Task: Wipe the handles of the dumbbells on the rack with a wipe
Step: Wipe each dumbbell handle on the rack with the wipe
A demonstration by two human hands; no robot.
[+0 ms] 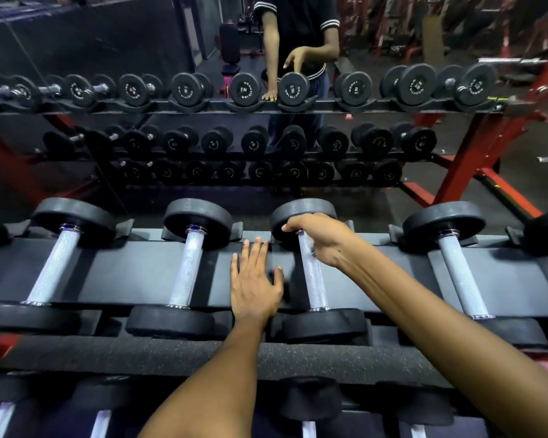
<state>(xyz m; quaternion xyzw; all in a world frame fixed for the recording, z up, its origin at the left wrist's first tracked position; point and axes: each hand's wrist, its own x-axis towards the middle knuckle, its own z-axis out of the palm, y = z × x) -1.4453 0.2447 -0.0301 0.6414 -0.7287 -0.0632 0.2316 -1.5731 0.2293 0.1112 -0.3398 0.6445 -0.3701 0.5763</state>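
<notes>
Several black dumbbells with knurled silver handles lie side by side on the top tier of the rack (pixel 133 267). My right hand (pixel 325 240) curls round the far end of the third dumbbell's handle (pixel 314 279), just below its far weight head. A small whitish wipe (pixel 309 245) shows between my fingers and the metal, mostly hidden by the hand. My left hand (pixel 253 286) lies flat, fingers straight, on the rack's black surface between the second dumbbell's handle (pixel 189 263) and the third, holding nothing.
More dumbbells sit at the left (pixel 56 263) and right (pixel 459 273) of the top tier, and others on the lower tier (pixel 309 399). A mirror (pixel 298 121) straight ahead reflects the rack and a person. Red frame legs (pixel 465 159) stand at right.
</notes>
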